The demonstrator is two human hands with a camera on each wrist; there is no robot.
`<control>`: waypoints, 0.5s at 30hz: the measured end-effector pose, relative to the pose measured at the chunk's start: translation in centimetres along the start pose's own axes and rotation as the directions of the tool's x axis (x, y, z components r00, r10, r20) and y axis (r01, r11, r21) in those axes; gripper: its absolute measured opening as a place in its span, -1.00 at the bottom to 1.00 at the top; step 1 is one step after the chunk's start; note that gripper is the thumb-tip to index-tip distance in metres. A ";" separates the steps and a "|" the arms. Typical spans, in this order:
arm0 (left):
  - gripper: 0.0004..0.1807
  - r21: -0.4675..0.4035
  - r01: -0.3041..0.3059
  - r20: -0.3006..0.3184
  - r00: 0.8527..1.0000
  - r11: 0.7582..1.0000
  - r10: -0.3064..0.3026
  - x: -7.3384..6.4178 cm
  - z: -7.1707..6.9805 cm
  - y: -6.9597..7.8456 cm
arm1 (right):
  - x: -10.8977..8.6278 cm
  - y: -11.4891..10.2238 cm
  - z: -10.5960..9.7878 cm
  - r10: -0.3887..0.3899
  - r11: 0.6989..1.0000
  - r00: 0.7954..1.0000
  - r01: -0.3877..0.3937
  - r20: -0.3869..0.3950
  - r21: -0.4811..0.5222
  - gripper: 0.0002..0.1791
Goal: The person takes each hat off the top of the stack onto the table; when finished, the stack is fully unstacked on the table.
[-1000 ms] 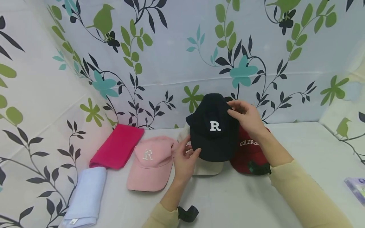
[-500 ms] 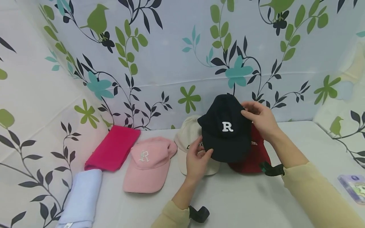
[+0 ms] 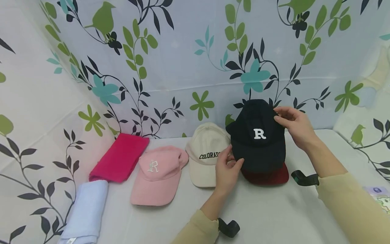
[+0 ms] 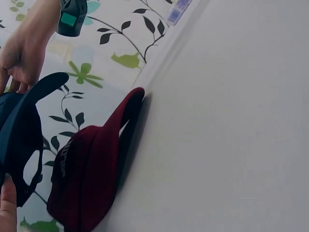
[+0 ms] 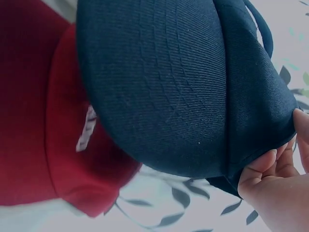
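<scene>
A person in pale yellow sleeves holds a navy cap w/ a white "R" [image 3: 257, 135] in both hands, above a dark red cap [image 3: 268, 174] on the white table [image 3: 274, 217]. The navy cap is clear of the table, directly over the red one; only the red brim shows beneath it in the head view. Whether the two caps touch can't be told.

The left hand [image 3: 226, 171] pinches the lower left edge of the navy brim, thumb on top, fingers curled under. The right hand [image 3: 297, 125] grips the cap's upper right side at the crown, fingers bent round the fabric; the right wrist view shows fingertips [image 5: 263, 166] tucked round the cap's rear edge. The left wrist view shows the red cap [image 4: 89, 174] lying against the table near the backdrop, navy cap [image 4: 21, 130] beside it.

Just left of the navy cap sits a cream cap [image 3: 205, 154] lettered "COLORA…", partly behind the left hand. Further left: a pink cap [image 3: 156, 176] w/ a white monogram, then a folded magenta cloth [image 3: 120, 157] & a folded pale blue cloth [image 3: 85, 211] near the table's left edge. A floral-print backdrop [image 3: 182, 51] w/ green birds & leaves rings the table. A small printed packet [image 3: 381, 198] lies at far right.
</scene>
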State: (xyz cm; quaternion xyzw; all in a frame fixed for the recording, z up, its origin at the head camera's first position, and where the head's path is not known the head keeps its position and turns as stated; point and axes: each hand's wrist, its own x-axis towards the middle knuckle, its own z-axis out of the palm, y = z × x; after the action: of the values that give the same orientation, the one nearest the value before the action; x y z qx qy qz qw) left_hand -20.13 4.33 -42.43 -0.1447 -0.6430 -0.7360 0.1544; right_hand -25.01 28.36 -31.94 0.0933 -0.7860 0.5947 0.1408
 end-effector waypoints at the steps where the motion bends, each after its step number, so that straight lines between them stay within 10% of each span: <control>1: -0.37 -0.003 0.002 0.000 1.000 1.000 -0.002 0.0 0.4 -0.1 | 0.0 0.1 -0.4 0.000 1.000 1.000 0.000 -0.002 0.007 -0.74; 15: -0.38 0.001 0.093 0.004 0.996 0.996 -0.093 -1.2 6.3 -0.8 | -0.2 3.0 -5.6 0.051 0.943 0.999 -0.045 -0.011 0.330 -0.78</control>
State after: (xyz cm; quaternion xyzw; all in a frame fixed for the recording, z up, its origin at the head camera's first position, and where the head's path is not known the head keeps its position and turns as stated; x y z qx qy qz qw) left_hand -19.25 10.72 -42.79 -0.1159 -0.6496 -0.7419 0.1187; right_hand -25.15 34.60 -33.30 0.0905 -0.6763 0.7218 0.1162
